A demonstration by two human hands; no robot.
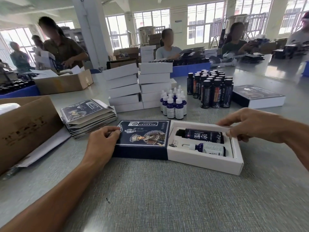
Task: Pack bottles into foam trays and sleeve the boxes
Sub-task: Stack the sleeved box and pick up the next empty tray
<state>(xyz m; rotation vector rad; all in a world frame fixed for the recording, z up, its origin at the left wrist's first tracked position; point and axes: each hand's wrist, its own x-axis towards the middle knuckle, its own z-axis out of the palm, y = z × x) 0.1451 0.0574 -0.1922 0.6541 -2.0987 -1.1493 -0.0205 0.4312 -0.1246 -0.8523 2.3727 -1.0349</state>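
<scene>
- Left hand [102, 143], nearest, grips the navy sleeve [143, 139] at its left end.
- Right hand [250, 126] seemingly pinches the white box [205, 162], half-sleeved on the counter [158, 198].
- Skewed pushing could jam or tear the sleeve.

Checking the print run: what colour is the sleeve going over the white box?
Dark navy blue sleeve with a white-line armoured figure and border, seen in the head view.

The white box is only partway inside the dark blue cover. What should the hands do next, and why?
Probably push the white box further left into the dark blue sleeve. Both bottles already lie in the foam tray, the right hand holds the box's far end, and the left hand holds the sleeve, so closing it seems next.
</scene>
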